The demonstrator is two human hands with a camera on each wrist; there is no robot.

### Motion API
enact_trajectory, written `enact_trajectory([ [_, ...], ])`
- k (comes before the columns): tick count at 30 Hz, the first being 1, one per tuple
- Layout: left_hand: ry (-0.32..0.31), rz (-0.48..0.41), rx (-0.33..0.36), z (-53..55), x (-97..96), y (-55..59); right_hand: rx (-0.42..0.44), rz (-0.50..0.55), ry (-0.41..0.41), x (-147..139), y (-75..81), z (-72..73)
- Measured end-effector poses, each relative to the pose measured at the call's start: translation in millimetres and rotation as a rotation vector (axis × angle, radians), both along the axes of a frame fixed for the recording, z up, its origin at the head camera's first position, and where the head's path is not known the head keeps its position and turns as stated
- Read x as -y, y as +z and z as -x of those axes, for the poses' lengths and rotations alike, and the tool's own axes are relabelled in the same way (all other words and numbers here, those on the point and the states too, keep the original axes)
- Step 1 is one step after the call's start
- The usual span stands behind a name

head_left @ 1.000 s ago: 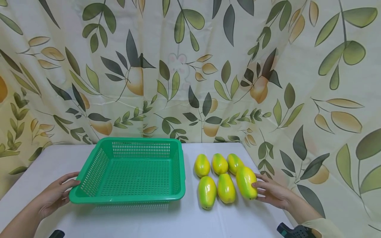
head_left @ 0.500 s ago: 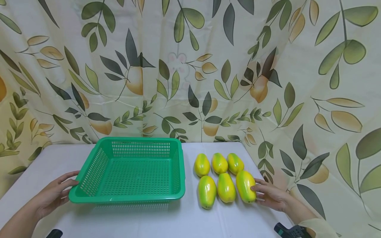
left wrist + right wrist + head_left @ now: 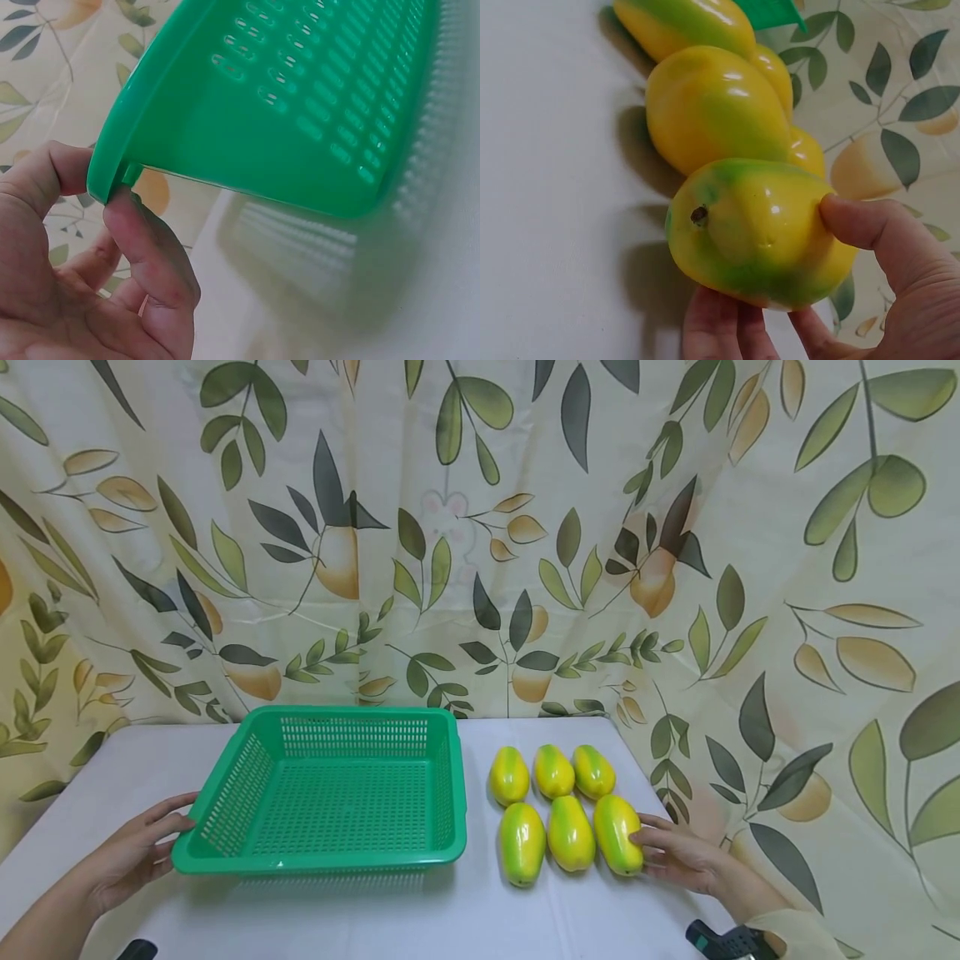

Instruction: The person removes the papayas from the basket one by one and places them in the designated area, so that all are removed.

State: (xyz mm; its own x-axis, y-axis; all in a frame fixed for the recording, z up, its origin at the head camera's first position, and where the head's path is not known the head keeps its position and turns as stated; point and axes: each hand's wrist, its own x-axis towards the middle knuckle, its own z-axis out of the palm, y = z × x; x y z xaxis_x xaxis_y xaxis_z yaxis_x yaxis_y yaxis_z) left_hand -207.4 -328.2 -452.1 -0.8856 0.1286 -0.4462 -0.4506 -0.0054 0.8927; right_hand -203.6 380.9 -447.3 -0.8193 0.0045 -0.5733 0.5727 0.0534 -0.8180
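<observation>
A green plastic basket with slotted walls sits on the left of the table, nothing inside it. My left hand pinches its near left corner; in the left wrist view, thumb and fingers lie on either side of the rim. At the right, my right hand holds the near right papaya, yellow with green streaks and glossy. In the right wrist view, the thumb lies on one side of this papaya and the fingers curl under the other, their tips partly hidden.
Several more papayas stand in two rows right of the basket, among them a near left one and a near middle one. A white cloth covers the table. Behind hangs a leaf-patterned curtain.
The right hand has lowered the held papaya slightly toward the near side, down to the end of the near row. The left hand stays at the basket's corner.
</observation>
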Motion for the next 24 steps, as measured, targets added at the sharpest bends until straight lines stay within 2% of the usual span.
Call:
enact_trajectory([
  [14, -0.003, -0.023, 0.01, -0.6, 0.9, 0.0, 0.006, -0.042, 0.008, 1.3, -3.5, 3.8],
  [24, -0.027, -0.071, -0.01, -0.2, 2.8, 0.0, 0.005, 0.023, -0.01, 0.5, -5.9, 5.9],
])
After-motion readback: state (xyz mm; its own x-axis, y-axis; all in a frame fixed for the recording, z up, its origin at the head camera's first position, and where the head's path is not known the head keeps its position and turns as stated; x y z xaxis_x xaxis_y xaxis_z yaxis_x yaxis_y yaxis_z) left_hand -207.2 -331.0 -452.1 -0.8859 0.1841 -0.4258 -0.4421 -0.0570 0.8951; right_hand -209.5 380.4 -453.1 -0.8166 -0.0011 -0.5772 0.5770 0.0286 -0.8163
